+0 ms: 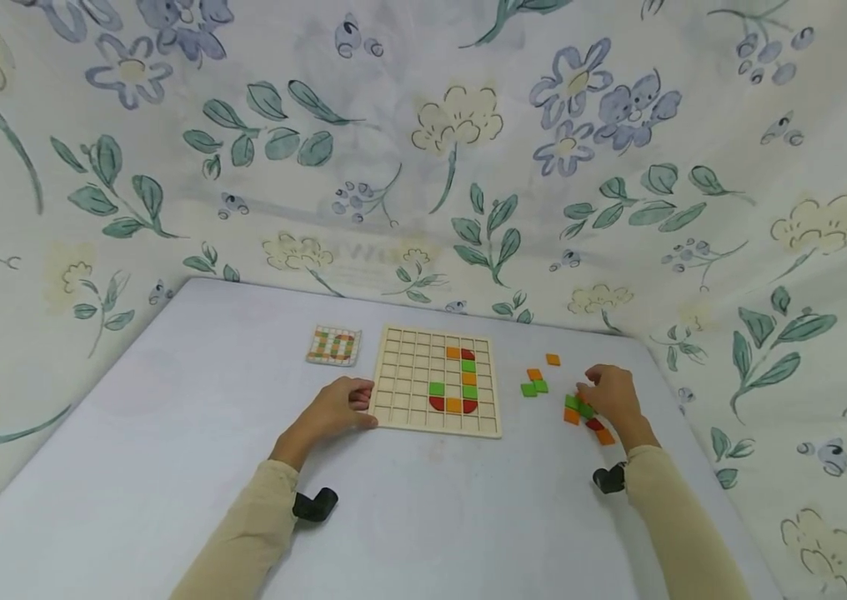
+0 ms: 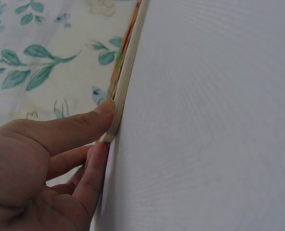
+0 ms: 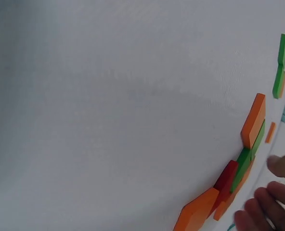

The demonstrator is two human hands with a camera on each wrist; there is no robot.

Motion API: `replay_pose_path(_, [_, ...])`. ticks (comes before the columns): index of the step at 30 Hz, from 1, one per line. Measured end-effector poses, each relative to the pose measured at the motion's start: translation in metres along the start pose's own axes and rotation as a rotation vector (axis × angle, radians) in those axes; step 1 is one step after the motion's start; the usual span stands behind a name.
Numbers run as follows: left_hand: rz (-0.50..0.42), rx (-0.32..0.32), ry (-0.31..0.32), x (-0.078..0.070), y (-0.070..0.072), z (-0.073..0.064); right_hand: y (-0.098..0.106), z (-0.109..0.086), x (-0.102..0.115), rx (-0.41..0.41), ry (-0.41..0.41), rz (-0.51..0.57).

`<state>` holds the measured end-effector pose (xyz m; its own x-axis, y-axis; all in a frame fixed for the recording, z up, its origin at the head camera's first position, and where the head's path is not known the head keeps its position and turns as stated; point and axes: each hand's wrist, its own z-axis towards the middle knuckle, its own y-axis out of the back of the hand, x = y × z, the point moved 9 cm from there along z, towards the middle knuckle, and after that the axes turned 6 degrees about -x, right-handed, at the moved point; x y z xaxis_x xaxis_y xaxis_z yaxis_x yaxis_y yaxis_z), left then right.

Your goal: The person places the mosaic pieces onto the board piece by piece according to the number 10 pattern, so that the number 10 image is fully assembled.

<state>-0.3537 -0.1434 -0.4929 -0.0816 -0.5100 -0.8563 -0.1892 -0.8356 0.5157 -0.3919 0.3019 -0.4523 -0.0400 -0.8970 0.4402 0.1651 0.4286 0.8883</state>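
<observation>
A pale wooden grid board [image 1: 403, 377] lies on the table with green, orange and red tiles set in its right part, forming a hook shape. At its near left corner my left hand [image 1: 333, 407] grips the edge, thumb and fingertips against the wood in the left wrist view. On the right, my right hand [image 1: 613, 394] is over a small pile of loose tiles [image 1: 571, 415], fingertips right at its far side. The right wrist view shows that hand's thumb and fingers apart, with nothing visible between them; orange, green and red tiles [image 3: 196, 208] lie beside it.
A small pattern card [image 1: 333, 346] with a coloured grid lies left of the board. Between board and pile are a few green and orange tiles [image 1: 528, 389], with a lone orange tile [image 1: 553, 359] farther back. Floral fabric [image 1: 423, 167] rises behind the white table [image 1: 423, 517].
</observation>
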Motion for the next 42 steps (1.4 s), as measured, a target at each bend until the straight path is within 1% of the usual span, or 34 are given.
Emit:
replay_pose_path(3, [-0.015,0.003,-0.001,-0.001,-0.001,-0.001,-0.007,-0.002,-0.010,0.059,-0.062,-0.015])
replay_pose_path(5, [-0.018,0.004,-0.003,-0.002,-0.001,-0.001,-0.011,-0.002,-0.013,0.082,-0.076,-0.014])
replay_pose_path(11, [-0.007,-0.006,0.002,-0.003,0.000,-0.002,-0.011,-0.001,-0.011,0.079,-0.045,0.013])
replay_pose_path(20, [0.009,-0.002,0.023,0.001,-0.002,-0.003,-0.017,0.001,-0.006,0.120,0.030,0.041])
replay_pose_path(22, [0.006,-0.001,0.011,-0.001,-0.002,-0.003,-0.017,0.002,-0.006,0.118,0.039,0.045])
replay_pose_path(27, [0.007,-0.006,0.011,-0.002,-0.001,-0.002,-0.017,0.005,0.001,0.096,0.063,0.059])
replay_pose_path(29, [0.010,-0.009,0.026,-0.001,0.001,-0.002,-0.018,0.007,0.011,0.088,0.081,0.085])
replay_pose_path(31, [0.016,-0.008,0.021,-0.001,0.002,-0.003,-0.021,0.008,0.028,0.076,0.121,0.112])
replay_pose_path(37, [0.000,-0.011,0.035,0.001,0.002,-0.004,-0.045,0.007,0.089,0.092,0.207,0.159])
replay_pose_path(42, [0.005,-0.015,0.027,0.001,0.001,-0.002,-0.064,0.005,0.137,0.085,0.281,0.191])
